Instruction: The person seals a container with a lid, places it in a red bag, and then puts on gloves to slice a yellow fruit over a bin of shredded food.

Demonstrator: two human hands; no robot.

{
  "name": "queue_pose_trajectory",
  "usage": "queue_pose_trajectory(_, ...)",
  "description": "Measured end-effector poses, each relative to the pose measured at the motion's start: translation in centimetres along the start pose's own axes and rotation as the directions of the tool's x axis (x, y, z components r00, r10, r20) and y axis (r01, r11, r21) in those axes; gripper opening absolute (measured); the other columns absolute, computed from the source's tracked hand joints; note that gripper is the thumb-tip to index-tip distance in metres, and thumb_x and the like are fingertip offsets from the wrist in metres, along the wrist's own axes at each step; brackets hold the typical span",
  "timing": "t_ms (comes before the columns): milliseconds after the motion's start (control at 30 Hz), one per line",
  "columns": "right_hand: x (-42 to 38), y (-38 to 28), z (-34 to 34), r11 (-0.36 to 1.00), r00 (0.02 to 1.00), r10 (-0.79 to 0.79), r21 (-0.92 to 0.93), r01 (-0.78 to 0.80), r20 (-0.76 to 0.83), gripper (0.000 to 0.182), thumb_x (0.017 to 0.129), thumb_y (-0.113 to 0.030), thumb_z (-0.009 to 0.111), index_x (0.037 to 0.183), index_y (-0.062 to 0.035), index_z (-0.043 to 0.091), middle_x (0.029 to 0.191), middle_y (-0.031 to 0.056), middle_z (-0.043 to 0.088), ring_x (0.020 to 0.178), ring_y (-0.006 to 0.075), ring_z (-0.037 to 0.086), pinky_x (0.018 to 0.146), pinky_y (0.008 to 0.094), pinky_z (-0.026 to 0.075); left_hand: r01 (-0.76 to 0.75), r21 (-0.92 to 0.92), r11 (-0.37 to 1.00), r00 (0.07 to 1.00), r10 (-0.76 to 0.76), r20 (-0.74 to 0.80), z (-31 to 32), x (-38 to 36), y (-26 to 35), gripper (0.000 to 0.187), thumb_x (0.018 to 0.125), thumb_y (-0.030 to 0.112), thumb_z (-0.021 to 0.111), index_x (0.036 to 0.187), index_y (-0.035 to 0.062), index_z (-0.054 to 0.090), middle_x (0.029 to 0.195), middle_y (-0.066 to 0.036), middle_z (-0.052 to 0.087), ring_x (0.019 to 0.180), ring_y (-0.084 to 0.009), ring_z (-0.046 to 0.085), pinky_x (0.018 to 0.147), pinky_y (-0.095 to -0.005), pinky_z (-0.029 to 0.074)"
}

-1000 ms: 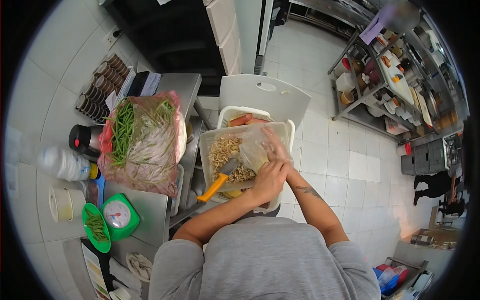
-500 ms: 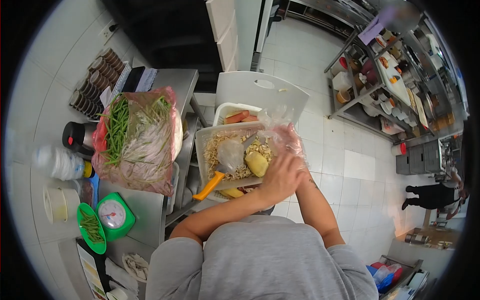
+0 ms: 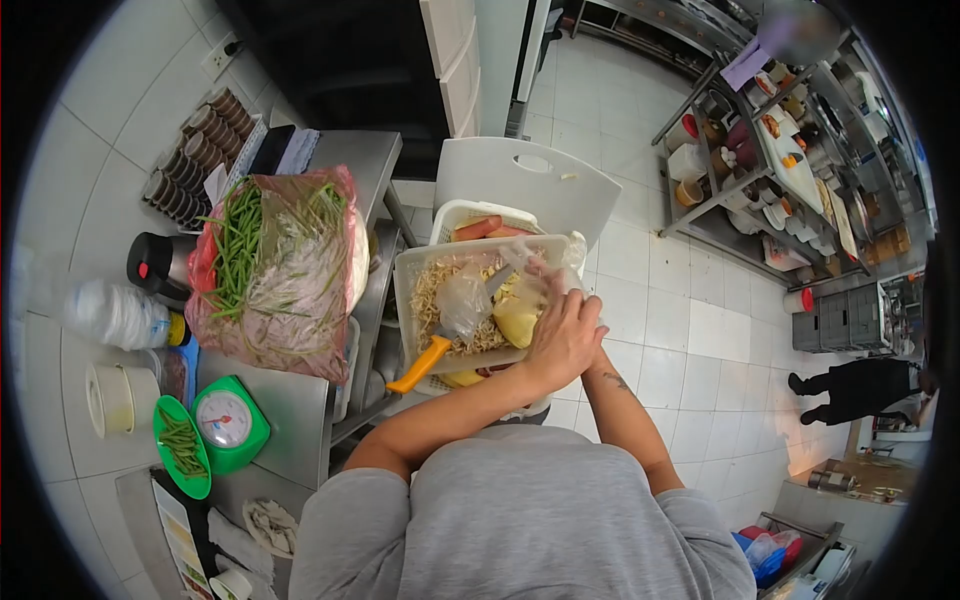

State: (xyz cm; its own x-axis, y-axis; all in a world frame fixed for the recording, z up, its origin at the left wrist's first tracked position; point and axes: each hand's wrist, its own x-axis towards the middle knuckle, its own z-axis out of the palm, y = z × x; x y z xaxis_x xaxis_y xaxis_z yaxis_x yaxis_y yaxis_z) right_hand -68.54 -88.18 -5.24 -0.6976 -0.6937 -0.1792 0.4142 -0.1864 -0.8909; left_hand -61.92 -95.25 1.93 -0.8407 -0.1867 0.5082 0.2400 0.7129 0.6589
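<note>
My right hand (image 3: 548, 275) is inside thin clear plastic (image 3: 573, 252), over the right side of a pale plastic container (image 3: 404, 285). My left hand (image 3: 565, 335) lies across the right wrist, its fingers curled on the plastic there. Much of the right hand is blurred or covered, so its fingers do not show clearly. In the container are pale shredded pieces (image 3: 428, 290), a peeled yellow piece (image 3: 517, 322) and a crumpled clear bag (image 3: 463, 305). A knife with an orange handle (image 3: 420, 365) rests over its near left edge.
A white basket (image 3: 452, 216) with orange-red pieces and a white board (image 3: 590, 195) stand behind. On the steel counter at left are a bag of green beans (image 3: 240, 240) and a green scale (image 3: 228, 420). Shelving (image 3: 745, 180) and a person (image 3: 860, 388) are at right.
My right hand and its plastic have shifted left, over the container, and the plastic bunches less widely. My left hand has moved slightly up, onto the right wrist. The distant person has moved.
</note>
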Motion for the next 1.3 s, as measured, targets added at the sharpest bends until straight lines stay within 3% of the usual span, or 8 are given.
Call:
queue_pose_trajectory(167, 2.1, -0.7, -0.6, 0.944, 0.977, 0.212, 0.251, -0.213, 0.031, 0.095, 0.084, -0.081, 0.036, 0.151, -0.0153, 0.026, 0.149, 0.0129, 0.032, 0.125, 0.0352, 0.043, 0.102, 0.0497, 0.038, 0.248, -0.037, 0.968, 0.920, -0.224, 0.321, 1.6, -3.1, -2.4, 0.030, 0.082, 0.000, 0.058, 0.110, -0.0001, 0.048, 0.096, -0.023, 0.056, 0.091, -0.0429, 0.058, 0.076, -0.0502, 0.046)
queue_pose_trajectory(233, 2.3, -0.7, -0.6, 0.921, 0.962, 0.266, 0.275, -0.275, 0.070, 0.097, 0.080, -0.086, 0.030, 0.155, -0.0244, 0.016, 0.157, 0.0114, 0.019, 0.134, 0.0396, 0.034, 0.104, 0.0594, 0.033, 0.229, -0.121, 0.966, 0.898, -0.161, 0.409, 1.7, -3.4, -2.4, 0.034, 0.081, -0.002, 0.056, 0.113, -0.0005, 0.048, 0.097, -0.023, 0.056, 0.092, -0.0430, 0.058, 0.077, -0.0504, 0.047)
queue_pose_trajectory(533, 4.1, -0.6, -0.4, 0.939, 0.979, 0.196, 0.277, -0.202, 0.050, 0.097, 0.087, -0.072, 0.044, 0.156, -0.0200, -0.002, 0.161, 0.0099, 0.007, 0.140, 0.0374, 0.026, 0.098, 0.0545, 0.041, 0.116, -0.344, 0.932, 0.858, 0.080, 0.507, 1.5, -6.1, -0.1, 0.036, 0.082, -0.008, 0.048, 0.117, -0.0035, 0.048, 0.100, -0.023, 0.057, 0.092, -0.0425, 0.059, 0.076, -0.0467, 0.049)
queue_pose_trajectory(733, 3.5, 1.5, 3.8, 0.878, 0.961, 0.264, -0.433, -0.207, 0.077, 0.077, 0.085, -0.037, 0.071, 0.145, -0.0088, 0.033, 0.143, 0.0188, 0.037, 0.123, 0.0325, 0.047, 0.091, 0.0422, 0.048, 0.297, -0.416, 0.859, 0.871, -0.065, 0.488, -1.7, -7.8, -1.5, 0.024, 0.084, -0.002, 0.050, 0.108, -0.0006, 0.055, 0.094, -0.018, 0.060, 0.092, -0.0387, 0.060, 0.076, -0.0464, 0.049)
queue_pose_trajectory(833, 2.2, 4.3, 4.6, 0.625, 0.986, -0.165, -0.769, 0.133, 0.037, 0.065, 0.078, -0.018, 0.076, 0.131, 0.0034, 0.044, 0.112, 0.0169, 0.052, 0.095, 0.0236, 0.058, 0.085, 0.0350, 0.049, 0.482, -0.058, 0.874, 0.831, -0.435, 0.346, -5.7, -11.0, -5.8, 0.020, 0.086, 0.005, 0.055, 0.105, 0.0009, 0.057, 0.090, -0.016, 0.059, 0.091, -0.0374, 0.059, 0.080, -0.0453, 0.049)
queue_pose_trajectory(933, 0.9, 6.9, 4.5, 0.902, 0.988, -0.005, -0.428, -0.061, -0.152, 0.041, 0.081, -0.018, 0.074, 0.110, -0.0003, 0.050, 0.091, 0.0065, 0.052, 0.081, 0.0128, 0.051, 0.070, 0.0275, 0.045, 0.571, 0.255, 0.780, 0.820, -0.528, -0.219, -5.8, -12.7, -12.4, 0.015, 0.085, 0.005, 0.056, 0.100, 0.0015, 0.058, 0.087, -0.015, 0.058, 0.097, -0.0380, 0.056, 0.082, -0.0456, 0.047)
queue_pose_trajectory(1100, -0.8, 4.6, 5.8, 0.818, 0.979, 0.203, -0.547, -0.180, -0.019, 0.036, 0.084, -0.022, 0.075, 0.099, -0.0003, 0.050, 0.083, 0.0015, 0.052, 0.076, 0.0102, 0.051, 0.067, 0.0245, 0.043, 0.297, 0.326, 0.897, 0.955, -0.276, -0.110, -5.4, -8.6, -17.1, 0.009, 0.085, 0.009, 0.059, 0.090, 0.0017, 0.058, 0.087, -0.016, 0.059, 0.100, -0.0392, 0.056, 0.081, -0.0468, 0.046)
queue_pose_trajectory(1300, 1.5, 1.4, 7.3, 0.825, 1.000, 0.015, -0.565, -0.008, 0.008, 0.035, 0.083, -0.030, 0.075, 0.096, -0.0026, 0.057, 0.085, 0.0049, 0.058, 0.077, 0.0124, 0.054, 0.068, 0.0284, 0.046, 0.352, 0.131, 0.927, 0.902, -0.374, 0.216, -8.8, -2.9, -13.7, 0.015, 0.087, 0.014, 0.063, 0.092, -0.0008, 0.060, 0.080, -0.011, 0.064, 0.073, -0.0272, 0.060, 0.069, -0.0370, 0.048)
